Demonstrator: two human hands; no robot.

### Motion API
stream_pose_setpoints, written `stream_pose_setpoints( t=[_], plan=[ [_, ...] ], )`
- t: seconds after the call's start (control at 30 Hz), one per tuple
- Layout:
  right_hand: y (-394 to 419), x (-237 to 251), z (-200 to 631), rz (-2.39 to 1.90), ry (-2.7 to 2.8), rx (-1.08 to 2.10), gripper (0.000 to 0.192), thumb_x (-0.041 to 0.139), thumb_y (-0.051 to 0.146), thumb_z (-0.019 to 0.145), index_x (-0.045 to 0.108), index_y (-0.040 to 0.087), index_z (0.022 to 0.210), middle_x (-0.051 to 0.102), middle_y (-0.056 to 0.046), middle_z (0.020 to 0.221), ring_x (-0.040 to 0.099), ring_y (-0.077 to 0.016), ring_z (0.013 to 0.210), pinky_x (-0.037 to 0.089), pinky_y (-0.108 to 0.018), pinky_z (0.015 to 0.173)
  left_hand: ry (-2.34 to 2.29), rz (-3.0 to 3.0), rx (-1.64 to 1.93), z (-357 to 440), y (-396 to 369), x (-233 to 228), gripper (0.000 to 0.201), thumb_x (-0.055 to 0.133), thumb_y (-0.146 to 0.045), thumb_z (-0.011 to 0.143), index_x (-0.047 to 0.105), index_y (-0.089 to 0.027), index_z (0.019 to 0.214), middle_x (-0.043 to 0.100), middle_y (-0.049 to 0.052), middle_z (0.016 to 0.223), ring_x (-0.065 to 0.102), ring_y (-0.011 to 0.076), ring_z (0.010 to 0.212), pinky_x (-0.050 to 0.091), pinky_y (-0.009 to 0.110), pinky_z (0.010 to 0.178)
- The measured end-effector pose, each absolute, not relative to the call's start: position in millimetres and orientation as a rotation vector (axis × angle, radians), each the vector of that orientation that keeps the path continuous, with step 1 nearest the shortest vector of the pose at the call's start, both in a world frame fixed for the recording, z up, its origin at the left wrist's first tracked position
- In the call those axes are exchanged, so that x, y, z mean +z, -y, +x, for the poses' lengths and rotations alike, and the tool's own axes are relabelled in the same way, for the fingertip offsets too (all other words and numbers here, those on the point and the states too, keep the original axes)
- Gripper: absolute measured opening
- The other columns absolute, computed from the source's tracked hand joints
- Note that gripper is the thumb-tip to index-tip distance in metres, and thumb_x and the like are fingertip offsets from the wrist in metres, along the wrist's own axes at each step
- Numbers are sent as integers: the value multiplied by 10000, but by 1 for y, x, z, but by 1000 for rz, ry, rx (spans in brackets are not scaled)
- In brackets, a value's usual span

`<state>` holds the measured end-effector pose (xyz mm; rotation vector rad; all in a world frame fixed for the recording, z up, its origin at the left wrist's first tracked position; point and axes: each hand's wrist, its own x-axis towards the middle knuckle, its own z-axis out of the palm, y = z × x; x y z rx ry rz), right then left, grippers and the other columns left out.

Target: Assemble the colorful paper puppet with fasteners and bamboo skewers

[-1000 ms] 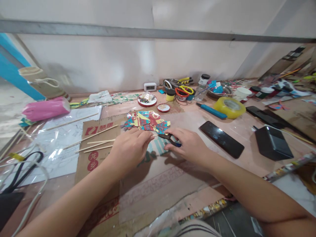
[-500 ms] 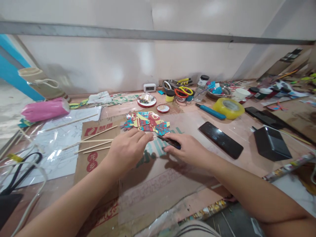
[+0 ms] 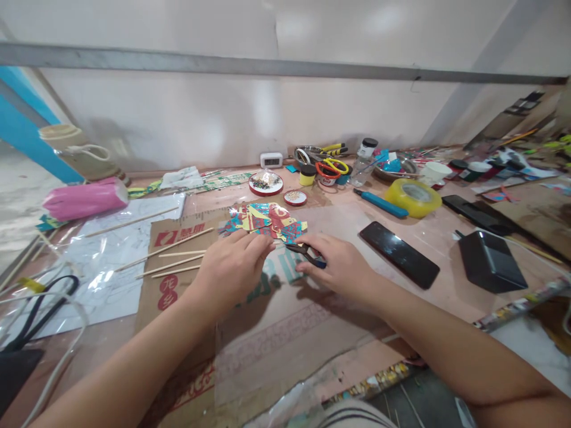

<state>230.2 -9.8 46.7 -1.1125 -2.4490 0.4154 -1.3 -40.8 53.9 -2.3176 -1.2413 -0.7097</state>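
Observation:
My left hand [image 3: 229, 261] is closed, palm down, over the cardboard. It pinches a thin wooden stick [image 3: 181, 254], whose rear part sticks out to the left; its front end is mostly hidden near the fingertips. My right hand [image 3: 341, 261] grips small pliers [image 3: 307, 254] with dark handles, jaws pointing left towards the left fingertips. Just beyond both hands lies a painted cut-out figure [image 3: 263, 220] in red, blue and yellow. More thin sticks [image 3: 165, 248] rest on the cardboard [image 3: 156, 297] beside my left hand.
Farther back are a dish of small beads [image 3: 266, 183], a smaller dish [image 3: 295, 197], a clock [image 3: 271, 160] and scissors [image 3: 334, 166]. On the right lie a phone [image 3: 399, 254], a blue cutter [image 3: 381, 202], a tape roll [image 3: 414, 197] and a black box [image 3: 491, 261]. A pink pouch [image 3: 84, 199] lies left.
The pliers' handles have spread wider in my right hand. The stick in my left hand has shifted right, so less of it sticks out behind. The view moved slightly.

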Motion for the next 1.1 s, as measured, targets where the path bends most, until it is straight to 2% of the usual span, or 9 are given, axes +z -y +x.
stream_pose_setpoints(
  t=[0.17, 0.53, 1.1],
  plan=[
    [9, 46, 231, -1088, 2440, 327, 488, 542, 558, 909, 596, 181, 1214, 672, -118, 1226, 643, -272, 1097, 502, -423, 922, 1202, -2322, -705, 1, 42, 56, 197, 486, -200, 961, 559, -187, 778, 661, 2, 691, 595, 178, 658, 436, 306, 618],
    [7, 42, 233, -1074, 2476, 273, 513, 536, 584, 902, 589, 191, 1228, 677, -120, 1200, 651, -268, 1066, 510, -415, 896, 1169, -2308, -705, 2, 42, 56, 223, 489, -198, 959, 558, -184, 747, 646, 6, 655, 590, 171, 632, 417, 295, 604],
    [7, 43, 232, -1078, 2491, 294, 487, 555, 565, 900, 594, 200, 1220, 683, -111, 1177, 654, -264, 1052, 510, -405, 883, 1169, -2355, -718, 2, 41, 54, 195, 492, -195, 958, 590, -179, 790, 663, 15, 676, 610, 186, 662, 425, 304, 613]
  ],
)
